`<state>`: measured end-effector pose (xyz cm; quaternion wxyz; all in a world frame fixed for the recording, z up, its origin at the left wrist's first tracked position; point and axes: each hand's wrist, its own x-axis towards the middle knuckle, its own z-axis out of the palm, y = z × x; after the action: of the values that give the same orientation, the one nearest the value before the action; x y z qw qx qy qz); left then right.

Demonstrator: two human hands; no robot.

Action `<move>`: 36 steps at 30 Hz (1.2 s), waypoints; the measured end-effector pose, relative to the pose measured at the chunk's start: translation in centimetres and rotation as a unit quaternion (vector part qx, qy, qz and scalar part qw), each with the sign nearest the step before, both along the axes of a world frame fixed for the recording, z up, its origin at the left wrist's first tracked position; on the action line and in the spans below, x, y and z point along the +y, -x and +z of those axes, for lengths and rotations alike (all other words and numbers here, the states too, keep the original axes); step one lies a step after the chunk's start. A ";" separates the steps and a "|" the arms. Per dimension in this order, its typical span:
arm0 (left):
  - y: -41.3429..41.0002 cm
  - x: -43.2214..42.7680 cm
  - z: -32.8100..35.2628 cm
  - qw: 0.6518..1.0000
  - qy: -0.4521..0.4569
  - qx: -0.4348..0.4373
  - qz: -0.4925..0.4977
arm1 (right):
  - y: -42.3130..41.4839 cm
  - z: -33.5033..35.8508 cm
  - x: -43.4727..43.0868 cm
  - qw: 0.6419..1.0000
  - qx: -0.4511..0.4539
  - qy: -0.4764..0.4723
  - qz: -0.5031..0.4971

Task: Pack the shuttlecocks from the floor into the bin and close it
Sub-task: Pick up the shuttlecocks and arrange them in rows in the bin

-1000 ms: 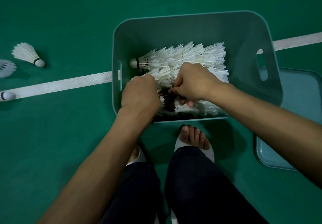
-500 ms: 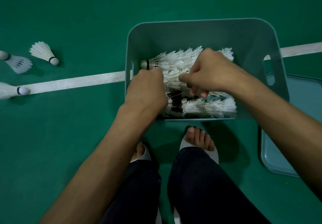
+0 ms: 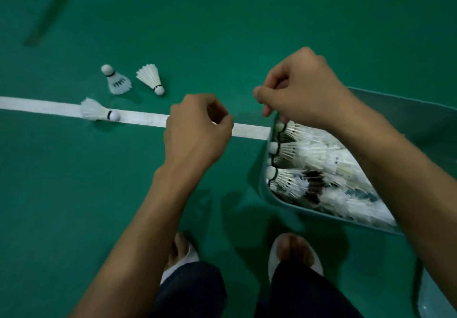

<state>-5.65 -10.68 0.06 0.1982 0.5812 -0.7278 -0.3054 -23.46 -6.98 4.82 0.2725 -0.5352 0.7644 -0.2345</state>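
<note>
The teal bin (image 3: 279, 200) stands on the floor at the right, with several white shuttlecocks (image 3: 311, 159) lying in rows inside it, corks to the left. Three shuttlecocks are on the floor at the left: one (image 3: 116, 81) with its cork pointing away, one (image 3: 150, 78) beside it, and one (image 3: 97, 112) on the white line. My left hand (image 3: 197, 132) hovers empty over the floor left of the bin, fingers loosely curled. My right hand (image 3: 301, 87) is above the bin's far left corner, also loosely curled and holding nothing.
A white court line (image 3: 42, 106) crosses the green floor up to the bin. The teal lid (image 3: 437, 298) lies on the floor at the bottom right. My feet in white slippers (image 3: 294, 253) stand just in front of the bin.
Both hands have come up out of the bin and moved left, empty. The view has swung left, so the bin now sits at the right and the floor shuttlecocks are nearer the middle.
</note>
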 end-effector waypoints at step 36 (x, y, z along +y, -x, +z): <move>-14.3 -27.4 -10.3 0.981 -0.027 0.071 0.181 | -12.9 -13.1 -27.9 0.928 0.182 -0.188 0.265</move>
<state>8.61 -38.08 -10.20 0.2860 0.6852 -0.5861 -0.3243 -10.60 -34.87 -8.30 0.2764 -0.6907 0.6614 0.0955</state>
